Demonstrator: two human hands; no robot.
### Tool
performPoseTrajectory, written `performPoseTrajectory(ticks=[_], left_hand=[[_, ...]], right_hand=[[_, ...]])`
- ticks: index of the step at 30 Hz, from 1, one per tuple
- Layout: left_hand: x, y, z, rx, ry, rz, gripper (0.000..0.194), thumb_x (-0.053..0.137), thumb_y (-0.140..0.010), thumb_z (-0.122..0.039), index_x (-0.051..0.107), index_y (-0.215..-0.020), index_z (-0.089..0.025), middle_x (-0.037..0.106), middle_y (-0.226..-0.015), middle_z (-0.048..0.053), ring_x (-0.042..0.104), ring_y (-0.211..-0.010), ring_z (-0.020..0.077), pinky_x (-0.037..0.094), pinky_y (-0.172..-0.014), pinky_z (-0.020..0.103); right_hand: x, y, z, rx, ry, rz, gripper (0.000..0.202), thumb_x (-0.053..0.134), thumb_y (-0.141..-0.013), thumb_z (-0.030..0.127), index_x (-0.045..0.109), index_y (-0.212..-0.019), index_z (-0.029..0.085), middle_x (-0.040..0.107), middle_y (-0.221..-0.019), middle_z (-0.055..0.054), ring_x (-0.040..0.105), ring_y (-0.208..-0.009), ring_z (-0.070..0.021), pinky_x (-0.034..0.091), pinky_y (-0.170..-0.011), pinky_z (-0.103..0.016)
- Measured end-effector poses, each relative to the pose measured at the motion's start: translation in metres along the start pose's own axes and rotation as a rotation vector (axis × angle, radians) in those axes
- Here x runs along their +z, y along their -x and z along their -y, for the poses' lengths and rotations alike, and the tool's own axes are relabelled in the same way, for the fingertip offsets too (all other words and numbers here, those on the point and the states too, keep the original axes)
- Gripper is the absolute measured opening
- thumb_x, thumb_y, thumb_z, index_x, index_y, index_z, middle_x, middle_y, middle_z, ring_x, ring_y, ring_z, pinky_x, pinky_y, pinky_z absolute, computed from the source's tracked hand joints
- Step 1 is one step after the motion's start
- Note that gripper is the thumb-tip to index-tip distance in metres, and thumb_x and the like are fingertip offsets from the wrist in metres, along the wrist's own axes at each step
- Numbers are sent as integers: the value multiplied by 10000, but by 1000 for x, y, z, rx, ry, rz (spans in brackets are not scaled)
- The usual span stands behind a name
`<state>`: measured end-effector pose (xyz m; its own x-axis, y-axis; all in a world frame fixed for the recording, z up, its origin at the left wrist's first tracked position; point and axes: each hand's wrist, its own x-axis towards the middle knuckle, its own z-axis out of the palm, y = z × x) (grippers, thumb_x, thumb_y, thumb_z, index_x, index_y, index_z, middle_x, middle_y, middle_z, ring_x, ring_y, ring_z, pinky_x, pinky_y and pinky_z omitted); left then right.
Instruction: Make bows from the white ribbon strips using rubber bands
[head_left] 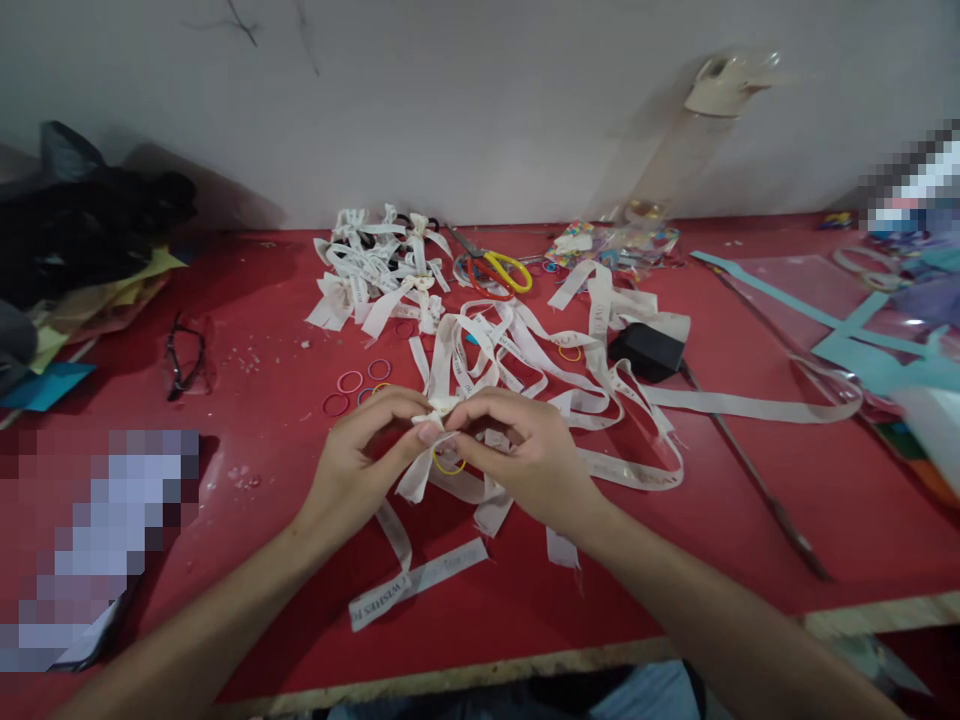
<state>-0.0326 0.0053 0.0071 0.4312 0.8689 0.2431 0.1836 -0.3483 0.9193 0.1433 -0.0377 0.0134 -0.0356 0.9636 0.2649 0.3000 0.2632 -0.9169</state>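
Both hands meet over the middle of the red table, pinching one piece of white printed ribbon (415, 483). My left hand (360, 450) grips it between thumb and index finger near a folded or knotted part. From the other side, my right hand (529, 450) pinches the same ribbon. A yellow elastic band (450, 467) shows just below the fingertips; whether the ribbon is tied to it I cannot tell. Around the hands lie loose lengths of printed ribbon (630, 470), and a cut strip (420, 583) lies nearer the table's front edge.
Tied ribbon bows (375, 260) are heaped at the back, beside red-and-yellow scissors (499, 273). Several coloured elastic bands (349, 382) lie left of centre. Eyeglasses (180, 358), a blurred-out device (105, 550), a black object (646, 352), a thin rod (750, 470) and a bottle (690, 150) surround the work.
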Motion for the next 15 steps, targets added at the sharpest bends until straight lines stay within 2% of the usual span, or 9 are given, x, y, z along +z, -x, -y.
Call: performPoseTrajectory(ticks=[6, 9, 12, 15], left_hand=[[-8, -6, -5, -77, -70, 157, 243, 565, -908, -303, 601, -716, -158, 624, -800, 14, 583, -782, 123, 445, -724, 219], [-12, -8, -6, -89, -110, 281, 256, 538, -921, -327, 599, -738, -158, 616, -783, 5, 576, -774, 125, 433, -728, 224], [-15, -11, -5, -131, -83, 416, 307, 491, -942, -363, 580, -726, -163, 594, -734, -12, 552, -720, 113, 427, -705, 218], [-16, -13, -3, -181, -32, 470, 319, 458, -953, -376, 600, -758, -166, 596, -749, -12, 553, -735, 116, 429, -709, 218]], right_hand=[[-2, -1, -6, -200, 228, 86, 103, 625, -832, 97, 654, -817, 195, 692, -811, -6, 635, -755, -123, 478, -715, -235], [-2, -1, -11, -311, 272, 140, 88, 597, -861, 122, 650, -873, 191, 684, -827, -27, 627, -777, -136, 482, -722, -248], [-3, -1, -14, -342, 261, 189, 79, 609, -864, 139, 643, -922, 182, 678, -832, -33, 618, -773, -136, 481, -708, -245], [-5, -1, -13, -318, 251, 200, 59, 629, -855, 133, 633, -893, 178, 681, -824, -25, 618, -766, -128, 477, -713, -236]])
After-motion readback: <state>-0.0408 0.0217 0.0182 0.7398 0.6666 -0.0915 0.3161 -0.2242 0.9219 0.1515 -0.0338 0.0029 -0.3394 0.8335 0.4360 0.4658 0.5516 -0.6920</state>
